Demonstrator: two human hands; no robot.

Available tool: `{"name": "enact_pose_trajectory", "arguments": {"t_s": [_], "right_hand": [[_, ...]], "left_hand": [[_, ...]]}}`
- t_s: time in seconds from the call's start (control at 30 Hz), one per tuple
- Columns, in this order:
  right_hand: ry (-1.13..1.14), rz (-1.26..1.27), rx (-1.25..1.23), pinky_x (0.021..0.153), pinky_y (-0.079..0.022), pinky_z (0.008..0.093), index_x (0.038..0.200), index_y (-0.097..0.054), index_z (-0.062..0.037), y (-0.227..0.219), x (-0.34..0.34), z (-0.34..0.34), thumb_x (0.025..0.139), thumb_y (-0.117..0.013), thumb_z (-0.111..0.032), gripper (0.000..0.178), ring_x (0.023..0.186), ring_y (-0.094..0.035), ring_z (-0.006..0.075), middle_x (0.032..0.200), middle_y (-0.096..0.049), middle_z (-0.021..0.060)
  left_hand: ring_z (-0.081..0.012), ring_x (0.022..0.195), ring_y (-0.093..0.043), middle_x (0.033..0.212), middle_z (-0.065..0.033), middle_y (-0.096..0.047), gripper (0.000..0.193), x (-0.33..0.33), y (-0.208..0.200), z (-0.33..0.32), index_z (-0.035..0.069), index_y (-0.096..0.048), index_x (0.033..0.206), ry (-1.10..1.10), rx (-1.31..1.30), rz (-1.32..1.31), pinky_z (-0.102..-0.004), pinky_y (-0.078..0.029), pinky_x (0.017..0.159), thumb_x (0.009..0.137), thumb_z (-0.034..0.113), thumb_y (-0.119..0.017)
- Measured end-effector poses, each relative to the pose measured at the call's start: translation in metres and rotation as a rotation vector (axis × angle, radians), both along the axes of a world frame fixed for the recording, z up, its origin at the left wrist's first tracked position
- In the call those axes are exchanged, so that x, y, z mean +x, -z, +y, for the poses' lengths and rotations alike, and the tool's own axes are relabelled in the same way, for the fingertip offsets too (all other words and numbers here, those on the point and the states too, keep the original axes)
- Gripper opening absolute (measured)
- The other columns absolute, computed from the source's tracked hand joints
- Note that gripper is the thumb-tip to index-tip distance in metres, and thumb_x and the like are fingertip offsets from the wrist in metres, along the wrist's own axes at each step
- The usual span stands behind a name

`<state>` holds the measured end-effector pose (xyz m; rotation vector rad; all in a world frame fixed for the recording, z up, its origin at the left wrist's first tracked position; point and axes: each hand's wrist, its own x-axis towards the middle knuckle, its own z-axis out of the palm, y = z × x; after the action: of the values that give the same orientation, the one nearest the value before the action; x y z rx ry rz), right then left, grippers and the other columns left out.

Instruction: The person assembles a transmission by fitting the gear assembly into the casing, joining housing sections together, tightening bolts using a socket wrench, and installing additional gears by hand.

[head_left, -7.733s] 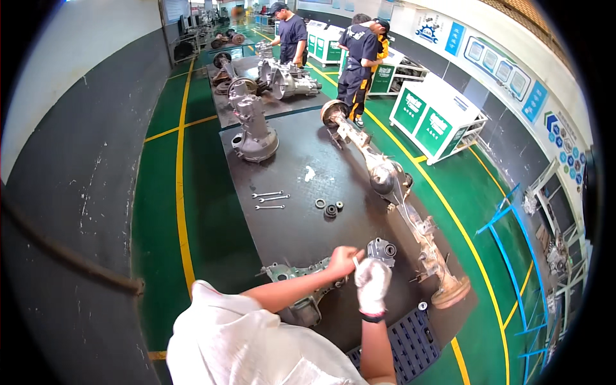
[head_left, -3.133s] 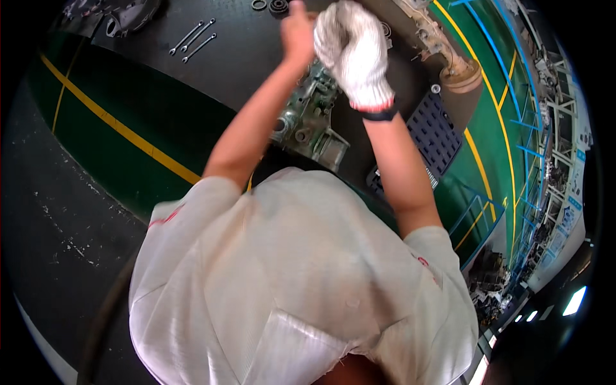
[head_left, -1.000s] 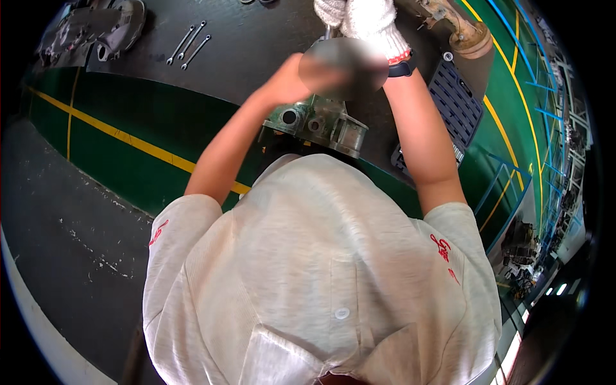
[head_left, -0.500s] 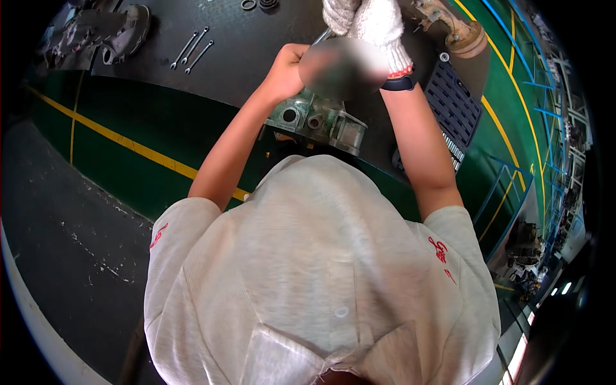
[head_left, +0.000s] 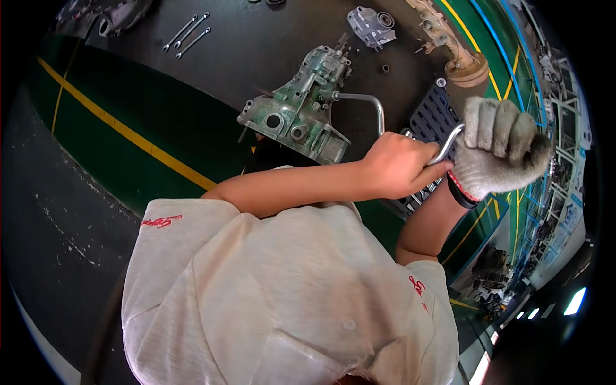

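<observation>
Two red scripts (head_left: 162, 221) on shirt (head_left: 282, 276); hands (head_left: 401, 165) (head_left: 500, 144) grip crank (head_left: 380, 112).

The left forearm (head_left: 301, 186) crosses in front of the chest (head_left: 289, 276), and the bare left hand (head_left: 401, 163) is closed in a fist, thumb (head_left: 435, 172) pointing rightward. Farther out, the gloved right hand (head_left: 500, 146) is up with fingers (head_left: 502, 127) curled, the right forearm (head_left: 430, 228) slanting up from a bent elbow (head_left: 412, 253) to a dark-banded wrist (head_left: 463, 192)
</observation>
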<state>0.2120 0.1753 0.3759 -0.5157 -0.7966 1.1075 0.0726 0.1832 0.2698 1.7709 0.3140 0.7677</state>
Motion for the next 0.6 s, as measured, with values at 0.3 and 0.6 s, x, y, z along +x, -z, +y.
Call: {"name": "enact_pose_trajectory", "arguments": {"t_s": [0.3, 0.6], "right_hand": [[-0.125, -0.085, -0.126, 0.053, -0.030, 0.0296, 0.057, -0.042, -0.0169, 0.003, 0.000, 0.022, 0.099, -0.048, -0.043, 0.050, 0.051, -0.034, 0.0126, 0.055, -0.039, -0.0003], [-0.123, -0.138, -0.197, 0.050, -0.028, 0.0278, 0.057, -0.042, -0.0170, 0.009, -0.023, 0.044, 0.100, -0.048, -0.047, 0.053, 0.048, -0.031, 0.0123, 0.055, -0.039, -0.0005]], "left_hand": [[-0.0409, 0.056, -0.060, 0.062, -0.0196, -0.060, 0.041, -0.003, 0.006, 0.000, 0.002, -0.057, 0.069, -0.047, -0.124, -0.032, -0.0477, -0.045, 0.051, 0.097, 0.032, -0.064], [-0.0412, 0.058, -0.060, 0.062, -0.0203, -0.059, 0.045, -0.010, 0.033, 0.005, 0.001, -0.056, 0.065, -0.037, -0.199, -0.063, -0.0478, -0.045, 0.053, 0.097, 0.032, -0.064]]}}
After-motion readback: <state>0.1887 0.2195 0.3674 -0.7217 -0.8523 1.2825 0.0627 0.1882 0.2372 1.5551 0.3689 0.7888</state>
